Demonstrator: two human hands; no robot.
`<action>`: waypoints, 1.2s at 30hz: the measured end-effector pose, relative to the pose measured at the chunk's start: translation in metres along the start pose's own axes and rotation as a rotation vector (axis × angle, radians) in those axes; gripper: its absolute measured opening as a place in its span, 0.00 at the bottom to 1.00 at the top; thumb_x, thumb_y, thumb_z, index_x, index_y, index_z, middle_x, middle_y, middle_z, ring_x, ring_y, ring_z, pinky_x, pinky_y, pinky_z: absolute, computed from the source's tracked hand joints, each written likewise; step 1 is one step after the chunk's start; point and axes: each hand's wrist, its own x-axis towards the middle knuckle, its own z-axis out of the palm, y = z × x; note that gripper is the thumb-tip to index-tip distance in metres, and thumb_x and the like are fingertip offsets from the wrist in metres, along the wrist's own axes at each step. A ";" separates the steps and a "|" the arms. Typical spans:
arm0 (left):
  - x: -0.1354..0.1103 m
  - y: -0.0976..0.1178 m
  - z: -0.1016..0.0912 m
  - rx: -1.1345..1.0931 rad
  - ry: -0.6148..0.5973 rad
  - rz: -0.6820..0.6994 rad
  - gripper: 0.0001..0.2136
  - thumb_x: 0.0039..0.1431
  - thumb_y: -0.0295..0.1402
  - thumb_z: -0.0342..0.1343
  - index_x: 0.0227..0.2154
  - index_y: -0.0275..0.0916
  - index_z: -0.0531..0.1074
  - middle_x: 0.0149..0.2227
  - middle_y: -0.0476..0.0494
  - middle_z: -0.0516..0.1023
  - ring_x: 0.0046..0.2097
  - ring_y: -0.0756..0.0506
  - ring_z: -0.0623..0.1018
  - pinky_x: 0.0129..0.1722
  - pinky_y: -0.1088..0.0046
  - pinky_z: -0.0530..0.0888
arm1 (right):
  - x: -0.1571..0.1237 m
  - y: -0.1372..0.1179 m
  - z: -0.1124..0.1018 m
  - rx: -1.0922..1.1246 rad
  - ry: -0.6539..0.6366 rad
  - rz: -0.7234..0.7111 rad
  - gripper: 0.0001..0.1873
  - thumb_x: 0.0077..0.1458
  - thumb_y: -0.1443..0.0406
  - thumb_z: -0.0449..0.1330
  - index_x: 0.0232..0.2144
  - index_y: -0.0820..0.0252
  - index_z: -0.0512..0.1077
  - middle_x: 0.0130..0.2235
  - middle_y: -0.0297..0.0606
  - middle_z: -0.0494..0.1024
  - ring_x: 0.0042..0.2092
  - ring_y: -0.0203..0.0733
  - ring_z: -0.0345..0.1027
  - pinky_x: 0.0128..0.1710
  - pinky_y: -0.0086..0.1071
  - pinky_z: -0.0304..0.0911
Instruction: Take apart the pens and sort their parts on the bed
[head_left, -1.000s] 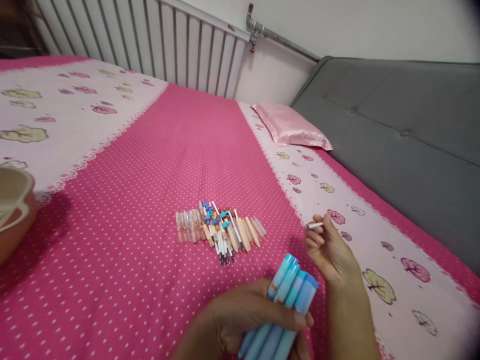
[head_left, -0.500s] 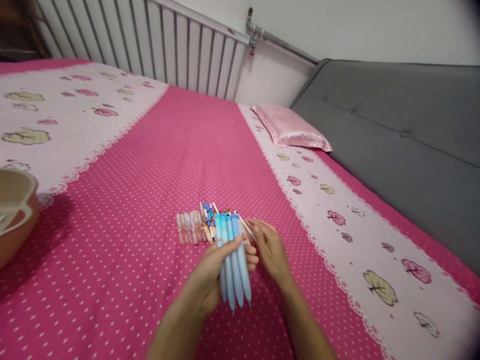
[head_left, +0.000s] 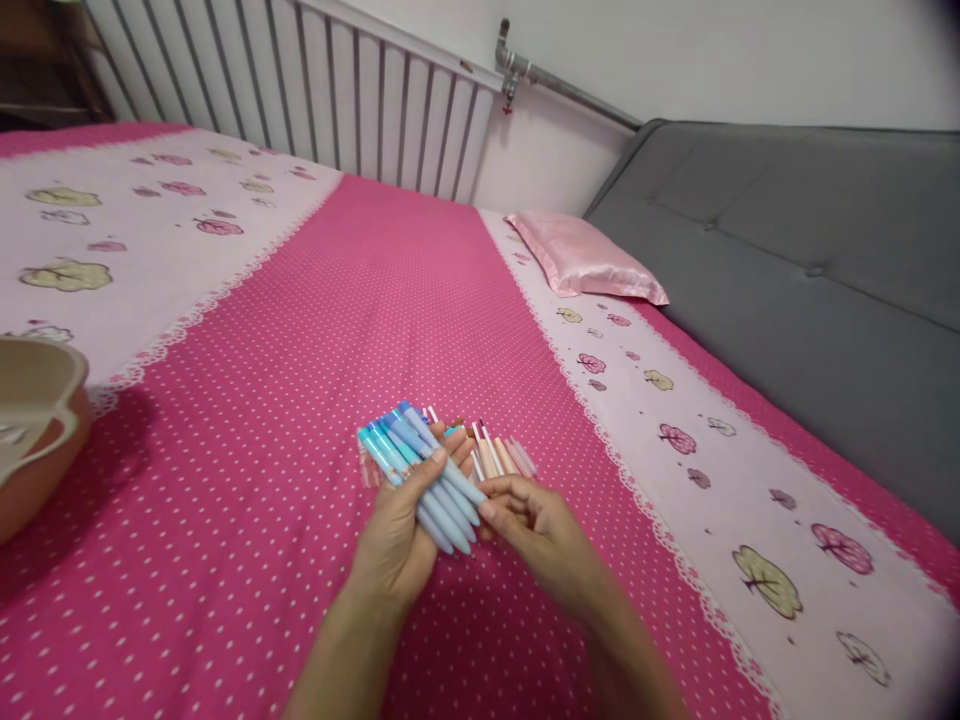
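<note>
My left hand [head_left: 401, 530] is closed around a bundle of light blue pens [head_left: 420, 462], which point up and to the left over the bed. My right hand [head_left: 536, 525] sits just right of the bundle, fingers curled, its fingertips touching the lower tips of the pens. Whether it holds anything small is not clear. Behind the hands lies a pile of pen parts [head_left: 495, 455] on the pink dotted bedsheet [head_left: 315, 330]: peach barrels, clear tubes and white refills, partly hidden by the bundle.
A tan and orange basin [head_left: 34, 420] stands at the left edge. A pink pillow [head_left: 581, 258] lies by the grey padded headboard [head_left: 810, 270] on the right. A white radiator [head_left: 300, 85] runs along the far wall.
The blue pen bundle has swung from upright to tilting up-left. My right hand came in from the right, moved below the pile and now touches the pens' lower tips.
</note>
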 end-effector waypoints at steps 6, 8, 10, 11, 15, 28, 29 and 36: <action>0.003 -0.004 -0.005 0.107 -0.014 0.027 0.11 0.46 0.21 0.61 0.35 0.34 0.72 0.31 0.43 0.80 0.32 0.46 0.80 0.32 0.71 0.79 | 0.002 0.003 -0.005 -0.248 0.178 -0.107 0.16 0.56 0.55 0.55 0.33 0.59 0.77 0.25 0.35 0.74 0.27 0.38 0.64 0.29 0.31 0.58; 0.003 -0.004 -0.006 0.141 -0.029 0.013 0.09 0.44 0.22 0.63 0.31 0.33 0.72 0.26 0.45 0.78 0.26 0.47 0.79 0.27 0.72 0.79 | 0.004 0.004 -0.007 -0.163 0.171 -0.097 0.18 0.56 0.53 0.54 0.32 0.60 0.76 0.27 0.37 0.76 0.30 0.40 0.67 0.34 0.33 0.61; 0.003 -0.004 -0.007 0.143 -0.042 0.003 0.08 0.44 0.23 0.64 0.29 0.33 0.71 0.23 0.47 0.76 0.23 0.48 0.77 0.24 0.73 0.77 | 0.005 0.005 -0.008 -0.044 0.123 -0.065 0.20 0.55 0.51 0.55 0.30 0.61 0.76 0.28 0.39 0.76 0.32 0.40 0.68 0.37 0.34 0.63; 0.002 -0.003 -0.007 0.137 -0.046 0.000 0.08 0.44 0.23 0.64 0.28 0.33 0.70 0.22 0.47 0.76 0.23 0.48 0.77 0.24 0.74 0.77 | 0.006 0.005 -0.009 0.005 0.099 -0.043 0.21 0.55 0.50 0.55 0.29 0.62 0.76 0.28 0.39 0.76 0.31 0.39 0.68 0.36 0.34 0.62; 0.001 0.001 -0.006 0.122 -0.050 0.014 0.08 0.47 0.25 0.62 0.32 0.33 0.71 0.24 0.45 0.76 0.23 0.48 0.76 0.23 0.73 0.76 | 0.004 0.002 -0.008 0.129 0.056 0.033 0.23 0.52 0.48 0.56 0.26 0.62 0.74 0.26 0.37 0.75 0.29 0.36 0.66 0.32 0.30 0.60; 0.004 0.009 -0.013 0.180 -0.049 -0.038 0.19 0.44 0.28 0.64 0.42 0.31 0.71 0.27 0.41 0.77 0.25 0.44 0.77 0.25 0.68 0.75 | 0.002 0.000 -0.006 0.219 -0.094 0.166 0.23 0.50 0.48 0.59 0.26 0.63 0.74 0.22 0.32 0.70 0.24 0.30 0.60 0.28 0.27 0.55; 0.004 0.008 -0.013 0.178 -0.030 -0.020 0.19 0.44 0.28 0.64 0.42 0.31 0.71 0.28 0.41 0.78 0.25 0.45 0.77 0.25 0.69 0.76 | 0.002 0.001 -0.006 0.216 -0.095 0.162 0.22 0.49 0.48 0.60 0.25 0.63 0.74 0.22 0.32 0.70 0.24 0.30 0.59 0.28 0.27 0.54; 0.000 0.009 -0.012 0.172 -0.072 0.011 0.17 0.47 0.30 0.63 0.41 0.31 0.72 0.26 0.41 0.77 0.25 0.44 0.77 0.23 0.67 0.76 | 0.004 0.005 -0.008 0.271 -0.133 0.197 0.24 0.51 0.47 0.58 0.21 0.63 0.71 0.19 0.31 0.68 0.22 0.29 0.58 0.25 0.26 0.53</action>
